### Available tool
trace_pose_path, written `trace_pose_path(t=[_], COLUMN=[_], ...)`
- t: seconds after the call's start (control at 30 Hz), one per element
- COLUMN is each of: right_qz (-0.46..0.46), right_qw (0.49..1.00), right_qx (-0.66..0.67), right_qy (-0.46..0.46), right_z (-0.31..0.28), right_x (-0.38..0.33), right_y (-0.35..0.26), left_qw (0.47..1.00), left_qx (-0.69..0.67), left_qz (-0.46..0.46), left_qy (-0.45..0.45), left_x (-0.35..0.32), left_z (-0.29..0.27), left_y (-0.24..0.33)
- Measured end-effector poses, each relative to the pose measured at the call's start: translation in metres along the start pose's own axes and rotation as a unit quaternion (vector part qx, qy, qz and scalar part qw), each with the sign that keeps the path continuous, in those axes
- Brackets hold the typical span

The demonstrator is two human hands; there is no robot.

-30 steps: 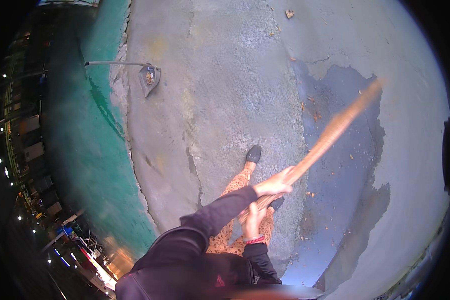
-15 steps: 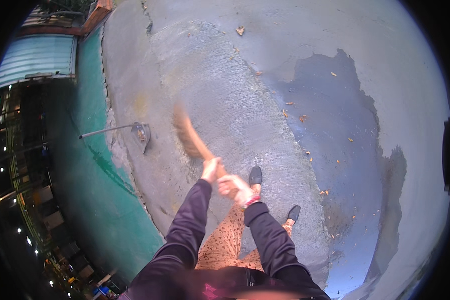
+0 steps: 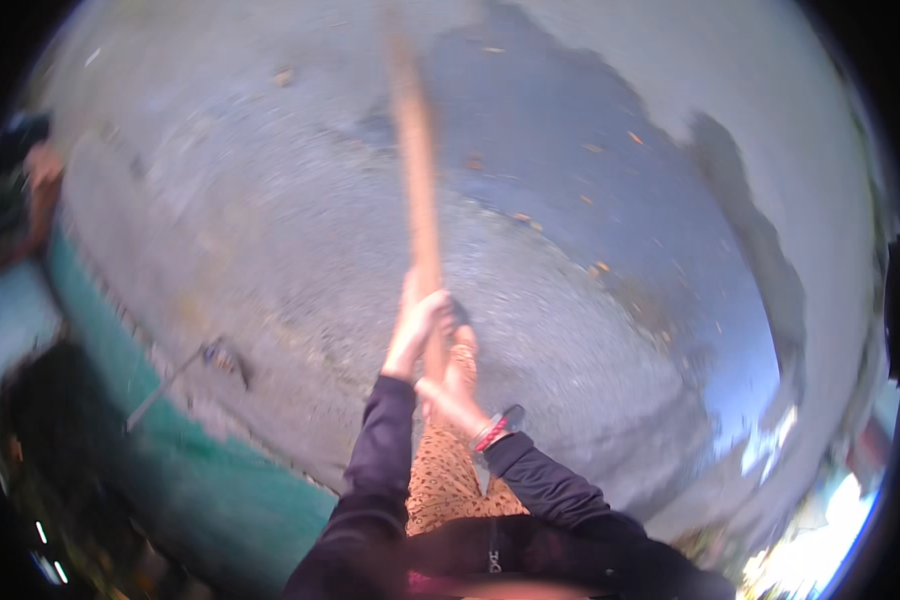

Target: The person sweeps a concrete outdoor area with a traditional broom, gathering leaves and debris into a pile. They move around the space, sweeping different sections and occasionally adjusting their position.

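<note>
A broom (image 3: 418,170) stretches away from me toward the far edge, its orange-brown handle smeared by motion. My left hand (image 3: 412,328) is wrapped round the handle. Closer to my body, my right hand (image 3: 457,402) grips the same handle, with a red band at the wrist. The broom's far end is too blurred to make out. Scattered dry leaves (image 3: 522,217) lie on the concrete to the right of the handle.
To the left lies a long-handled dustpan (image 3: 225,360) beside a green painted strip (image 3: 220,470). A dark wet patch (image 3: 570,150) spreads over the concrete (image 3: 260,200) ahead and to the right. My feet stand close below my hands.
The broom has swung from the left to straight ahead, and both hands have moved with it. The view has turned right, so the dustpan appears lower and farther left.
</note>
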State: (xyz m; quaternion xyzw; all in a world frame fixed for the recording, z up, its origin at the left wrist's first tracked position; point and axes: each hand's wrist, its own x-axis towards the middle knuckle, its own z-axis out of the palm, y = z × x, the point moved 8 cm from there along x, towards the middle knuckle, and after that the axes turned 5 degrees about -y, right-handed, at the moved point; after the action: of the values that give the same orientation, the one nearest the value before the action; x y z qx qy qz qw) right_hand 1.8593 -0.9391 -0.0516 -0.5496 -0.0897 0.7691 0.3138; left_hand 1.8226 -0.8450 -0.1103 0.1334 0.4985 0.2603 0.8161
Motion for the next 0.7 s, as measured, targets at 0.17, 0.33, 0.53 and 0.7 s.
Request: trace_pose_path(t=[0.17, 0.33, 0.53, 0.7], right_qz=[0.137, 0.091, -0.204, -0.111], right_qw=[0.973, 0.961, 0.913, 0.850], right_qx=[0.144, 0.252, 0.331, 0.403], right_qy=[-0.115, -0.067, 0.121, 0.321], right_z=[-0.063, -0.106, -0.164, -0.198], right_x=[-0.053, -0.056, -0.208, -0.376], right_y=[0.041, 0.087, 0.160, 0.326], left_qw=[0.976, 0.977, 0.925, 0.799], left_qx=[0.066, 0.176, 0.330, 0.397], left_qz=[-0.023, -0.106, -0.148, -0.319], left_qy=[0.208, 0.055, -0.114, -0.321], left_x=[-0.035, -0.002, -0.078, -0.245], left_z=[-0.011, 0.017, 0.152, 0.229], left_y=[-0.084, -0.143, -0.267, -0.505])
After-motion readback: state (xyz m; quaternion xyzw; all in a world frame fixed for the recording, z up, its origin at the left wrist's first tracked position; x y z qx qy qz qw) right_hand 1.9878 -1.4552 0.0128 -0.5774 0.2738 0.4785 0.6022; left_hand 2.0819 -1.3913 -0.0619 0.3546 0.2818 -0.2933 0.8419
